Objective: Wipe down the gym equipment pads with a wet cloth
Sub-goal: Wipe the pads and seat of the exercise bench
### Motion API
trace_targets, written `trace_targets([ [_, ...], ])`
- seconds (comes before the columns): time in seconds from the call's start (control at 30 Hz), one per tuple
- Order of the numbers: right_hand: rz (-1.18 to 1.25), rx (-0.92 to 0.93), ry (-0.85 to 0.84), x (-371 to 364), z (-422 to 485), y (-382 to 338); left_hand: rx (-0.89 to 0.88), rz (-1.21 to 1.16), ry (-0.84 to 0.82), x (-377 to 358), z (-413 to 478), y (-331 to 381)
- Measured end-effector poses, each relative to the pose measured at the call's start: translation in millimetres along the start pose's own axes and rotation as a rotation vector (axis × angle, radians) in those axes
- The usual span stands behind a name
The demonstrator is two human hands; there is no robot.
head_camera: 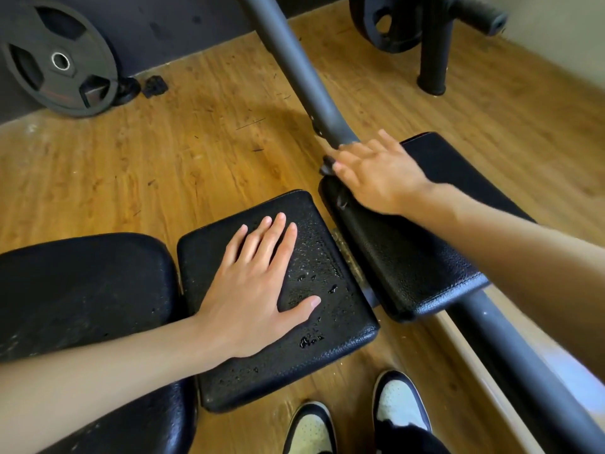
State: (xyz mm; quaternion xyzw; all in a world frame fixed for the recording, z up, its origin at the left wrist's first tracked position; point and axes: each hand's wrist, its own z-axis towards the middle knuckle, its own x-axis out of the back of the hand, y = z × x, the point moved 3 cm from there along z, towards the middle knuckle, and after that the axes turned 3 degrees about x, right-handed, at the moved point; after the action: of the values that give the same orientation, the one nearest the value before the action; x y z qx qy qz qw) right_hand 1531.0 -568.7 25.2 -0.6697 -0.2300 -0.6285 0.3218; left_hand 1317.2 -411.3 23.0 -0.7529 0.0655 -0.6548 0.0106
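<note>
My left hand (pixel 252 290) lies flat with straight fingers on the middle black pad (pixel 330 326), whose surface carries water droplets and small puddles. My right hand (pixel 376 178), blurred, reaches over the far end of the right black pad (pixel 412 267) with its fingers spread and straight. A small dark grey scrap (pixel 327 167) shows under its fingertips; I cannot tell whether it is the cloth. A third, larger black pad (pixel 82 290) sits to the left, dusty and dry-looking.
A grey steel tube (pixel 288 60) of the machine runs from the top centre down under the right pad to the lower right. A weight plate (pixel 59 60) leans against the wall at the top left, and another plate (pixel 386 24) hangs on a black post. My shoes (pixel 399 401) stand on the wooden floor.
</note>
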Motion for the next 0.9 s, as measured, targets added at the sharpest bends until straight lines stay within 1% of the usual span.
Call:
trace_targets([
  [0.07, 0.005, -0.096, -0.033, 7, -1, 33, 0.002, -0.022, 0.005, 0, 0, 1],
  [0.13, 0.010, -0.244, -0.041, 17, 2, 67, 0.006, -0.034, 0.023, 0, -1, 1],
  [0.2, 0.028, -0.383, -0.086, 20, 7, 76, 0.008, -0.035, 0.030, -1, -1, 1],
  [0.23, 0.045, -0.376, -0.107, 18, 12, 68, 0.010, -0.031, 0.027, -1, -1, 0],
  [0.27, 0.048, -0.327, -0.104, 16, 16, 57, 0.010, -0.026, 0.027, -2, 0, -1],
  [0.4, 0.113, -0.188, -0.055, 12, 19, 20, 0.011, -0.014, 0.034, -2, -1, 0],
  [0.5, 0.129, -0.093, -0.088, 7, 21, -5, 0.005, -0.021, 0.039, -3, 0, 0],
  [0.6, 0.119, 0.089, -0.028, -11, 25, -38, 0.014, -0.006, 0.041, -2, 0, -1],
  [0.63, 0.093, 0.109, 0.000, -13, 25, -40, 0.012, -0.002, 0.038, -3, -1, -1],
  [0.67, 0.066, 0.096, 0.009, -11, 25, -34, 0.008, -0.002, 0.038, -3, -1, -1],
  [0.73, 0.008, 0.007, -0.004, -5, 21, -9, 0.008, -0.008, 0.039, -3, -1, -1],
  [0.8, 0.043, -0.128, 0.002, 4, 15, 22, 0.009, -0.009, 0.048, -3, 0, -1],
  [0.83, 0.088, -0.161, 0.012, 7, 9, 31, 0.007, -0.011, 0.054, -3, 0, -1],
  [0.9, 0.174, -0.125, 0.029, 7, -8, 21, 0.003, -0.024, 0.056, -3, -1, -2],
])
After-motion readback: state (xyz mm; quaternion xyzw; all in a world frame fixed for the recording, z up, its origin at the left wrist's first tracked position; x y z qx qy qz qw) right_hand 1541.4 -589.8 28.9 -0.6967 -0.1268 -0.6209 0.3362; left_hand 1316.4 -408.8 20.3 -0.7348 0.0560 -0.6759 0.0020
